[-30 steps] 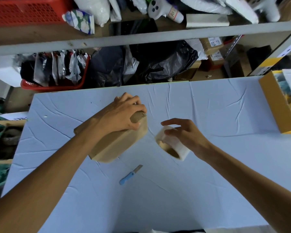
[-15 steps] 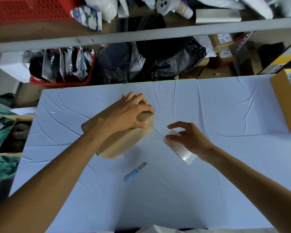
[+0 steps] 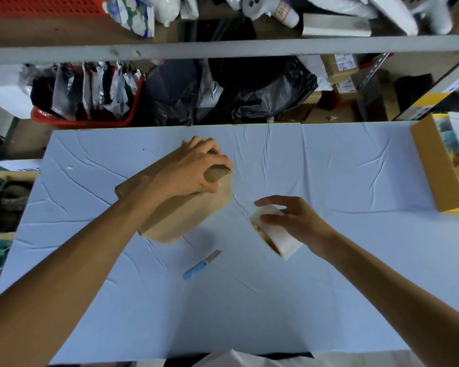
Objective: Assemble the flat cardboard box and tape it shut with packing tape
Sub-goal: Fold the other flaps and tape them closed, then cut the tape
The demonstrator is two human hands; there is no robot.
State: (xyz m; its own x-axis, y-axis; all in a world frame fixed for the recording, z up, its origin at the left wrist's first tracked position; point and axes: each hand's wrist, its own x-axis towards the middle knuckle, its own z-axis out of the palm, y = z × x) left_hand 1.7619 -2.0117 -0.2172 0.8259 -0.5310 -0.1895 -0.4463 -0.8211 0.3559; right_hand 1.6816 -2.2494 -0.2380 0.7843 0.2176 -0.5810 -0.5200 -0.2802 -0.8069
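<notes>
The right hand [image 3: 297,219] is gripping the tape roll [image 3: 277,235] and has been tipping it back up from half a second ago, so its core is showing again; taping is probably about to start. The left hand [image 3: 194,172] is still holding the cardboard box [image 3: 188,218] on the table [image 3: 329,300], fingers curled over its top edge. The roll is sitting just right of the box, not touching it.
</notes>
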